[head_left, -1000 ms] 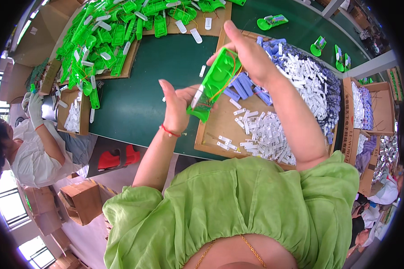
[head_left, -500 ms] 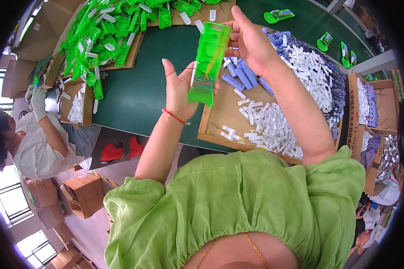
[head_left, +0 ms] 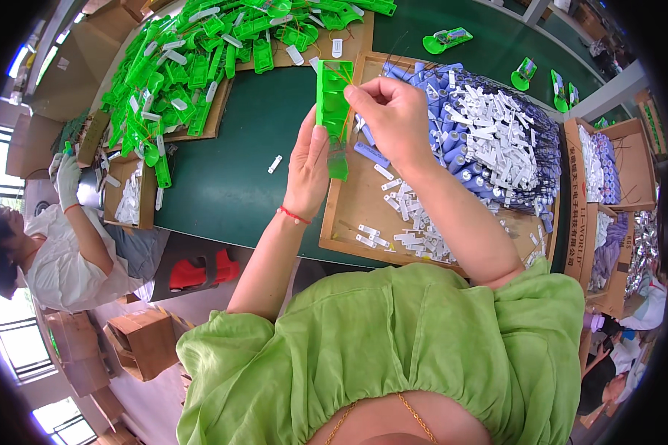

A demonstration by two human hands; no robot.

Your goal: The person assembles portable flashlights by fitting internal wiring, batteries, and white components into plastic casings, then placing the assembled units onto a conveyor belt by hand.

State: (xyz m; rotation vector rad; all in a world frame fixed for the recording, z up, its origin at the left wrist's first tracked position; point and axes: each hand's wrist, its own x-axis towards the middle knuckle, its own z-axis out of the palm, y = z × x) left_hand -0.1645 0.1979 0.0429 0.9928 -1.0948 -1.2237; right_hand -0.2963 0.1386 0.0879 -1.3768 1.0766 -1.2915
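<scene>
My left hand (head_left: 308, 174) grips a long bright green plastic housing (head_left: 334, 107) by its left side and holds it nearly upright above the table. Compartments and a thin circuit board show inside it, and orange wires run out near its upper right edge. My right hand (head_left: 397, 122) is closed at that edge, thumb and forefinger pinched on the wires. Beneath my right forearm lies a wooden tray (head_left: 328, 222) with white plastic strips (head_left: 497, 133) and blue cylindrical cells (head_left: 371, 154). One loose white clip (head_left: 274, 164) rests on the table beside my left hand.
At the back left, green housings (head_left: 200, 67) are heaped on cardboard. Several others (head_left: 447, 40) lie beyond the tray. A small box of white pieces (head_left: 130, 196) stands at left, near a gloved co-worker (head_left: 67, 178). Cardboard boxes (head_left: 583, 215) border the tray's right side.
My right hand has gone from open beside the housing to pinching the wires at its edge. The housing has turned more upright and shifted slightly left at its top.
</scene>
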